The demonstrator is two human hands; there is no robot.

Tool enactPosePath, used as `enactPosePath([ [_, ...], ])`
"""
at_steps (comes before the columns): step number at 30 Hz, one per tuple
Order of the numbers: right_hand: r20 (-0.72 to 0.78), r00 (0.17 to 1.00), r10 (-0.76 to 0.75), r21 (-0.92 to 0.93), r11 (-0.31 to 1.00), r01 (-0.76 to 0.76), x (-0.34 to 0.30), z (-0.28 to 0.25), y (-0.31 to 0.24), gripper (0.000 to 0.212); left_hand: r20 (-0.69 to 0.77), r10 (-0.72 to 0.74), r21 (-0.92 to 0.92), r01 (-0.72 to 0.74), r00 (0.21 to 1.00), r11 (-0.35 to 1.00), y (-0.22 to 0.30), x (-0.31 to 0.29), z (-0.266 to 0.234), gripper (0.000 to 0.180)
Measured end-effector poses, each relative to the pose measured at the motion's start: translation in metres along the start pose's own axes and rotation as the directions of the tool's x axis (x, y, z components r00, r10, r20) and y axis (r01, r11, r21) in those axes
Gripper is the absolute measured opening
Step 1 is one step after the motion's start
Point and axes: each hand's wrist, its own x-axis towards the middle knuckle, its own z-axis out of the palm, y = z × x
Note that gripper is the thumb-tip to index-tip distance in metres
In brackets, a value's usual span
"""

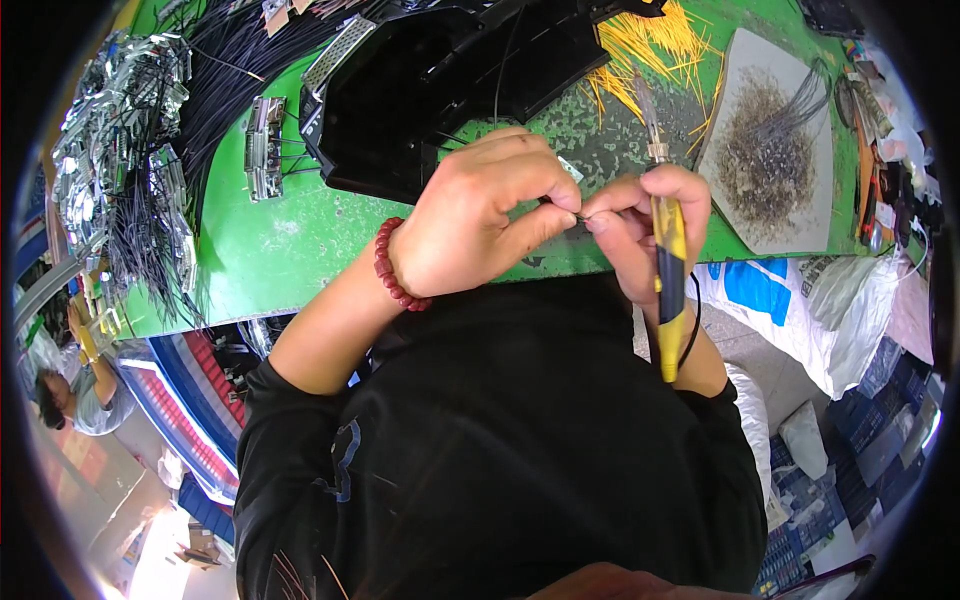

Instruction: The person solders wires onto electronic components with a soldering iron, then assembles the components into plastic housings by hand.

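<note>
My left hand [490, 205], with a dark red bead bracelet [386, 265] at its wrist, pinches thumb and forefinger on a tiny dark piece that looks like a thin wire [581, 219]. Against the same piece, the thumb and forefinger of my right hand [640, 225] are pressed. A soldering iron [670, 290] with a yellow and black handle lies upright through my right hand, its metal end pointing away from me. Just beyond both hands sits a large black plastic housing [400, 110]. The fingertips hide most of the small piece.
Metal parts with black wires [120, 150] are heaped at the left. One metal part [264, 150] lies on the green table [250, 240]. Yellow wires [660, 40] lie at the back. A pale board [735, 90] with dark debris and wires stands right. A person [90, 400] is at far left.
</note>
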Motion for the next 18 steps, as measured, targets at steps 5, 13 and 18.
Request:
enactPosePath([
  [5, 0.05, 0.999, 0.001, -0.245, 0.97, 0.011, -0.002, 0.0, 0.002, 0.042, 0.058, -0.049, 0.182, 0.037, 0.997, 0.983, 0.003, -0.001, -0.001, 0.014],
  [13, -0.131, 0.969, 0.209, -0.215, 0.948, -0.233, -0.008, -0.017, -0.019, 0.035, 0.046, -0.02, 0.361, 0.002, 0.999, 0.932, -0.014, -0.007, 0.015, 0.016],
  [18, -0.155, 0.963, 0.222, -0.256, 0.932, -0.256, -0.032, -0.029, -0.024, 0.061, 0.071, -0.014, 0.386, -0.014, 0.997, 0.922, -0.017, -0.005, 0.018, 0.016],
])
